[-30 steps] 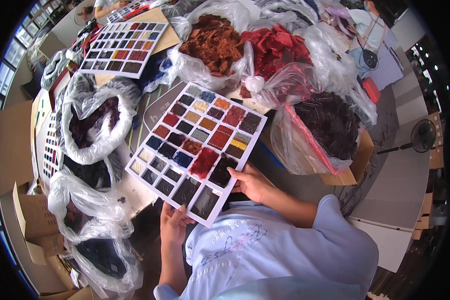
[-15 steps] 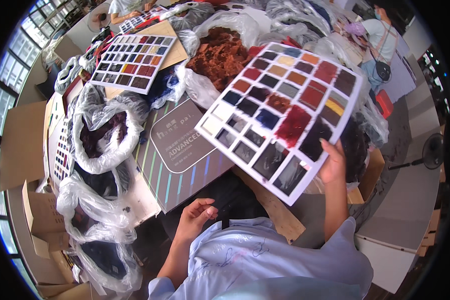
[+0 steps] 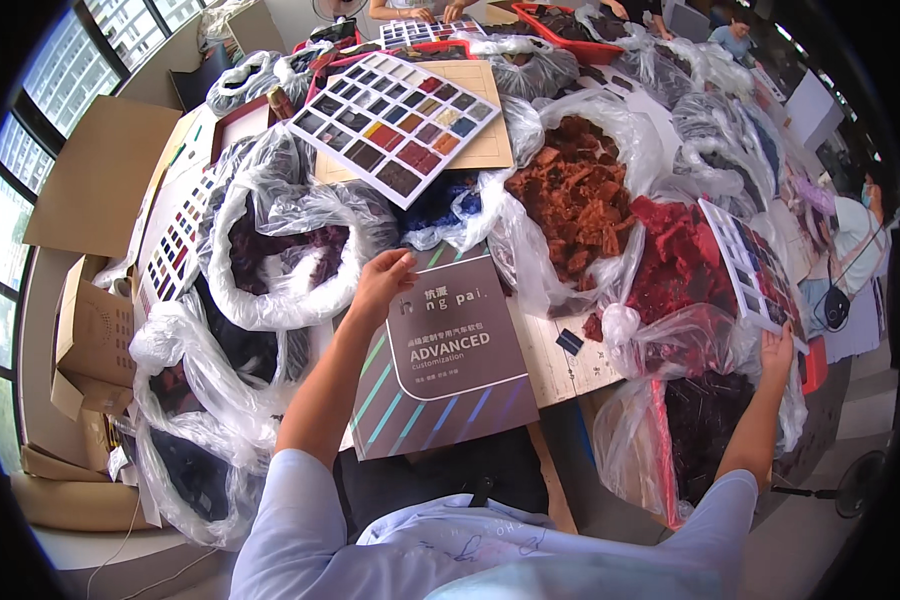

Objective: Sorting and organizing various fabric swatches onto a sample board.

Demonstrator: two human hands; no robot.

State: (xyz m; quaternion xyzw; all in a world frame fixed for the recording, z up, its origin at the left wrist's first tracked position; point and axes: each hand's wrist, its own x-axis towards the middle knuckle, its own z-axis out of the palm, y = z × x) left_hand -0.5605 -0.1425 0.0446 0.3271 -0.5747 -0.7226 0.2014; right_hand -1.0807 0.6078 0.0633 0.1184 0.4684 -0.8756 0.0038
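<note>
My right hand (image 3: 773, 352) grips the lower edge of a white swatch card (image 3: 755, 265), held steeply tilted at the right beside a bag of red scraps (image 3: 675, 255). Rows of dark, red and grey samples show on it. My left hand (image 3: 385, 283) is over the upper left corner of a grey printed folder (image 3: 460, 350) with coloured diagonal stripes. Its fingers are drawn together; whether anything is between them is hidden. Beyond it, a second swatch card (image 3: 395, 120) lies slanted on a tan board (image 3: 490, 150).
Open plastic bags hold rust-brown scraps (image 3: 570, 200), purple scraps (image 3: 290, 255) and dark scraps (image 3: 705, 435). A small dark swatch (image 3: 570, 341) lies on the table. Cardboard boxes (image 3: 95, 330) stand at the left, a red tray (image 3: 570, 35) at the back. Other people work at the far side and right.
My right hand has carried its swatch card to the right and tilted it steeply. My left hand has reached forward from near my body to the folder. The view has turned.
</note>
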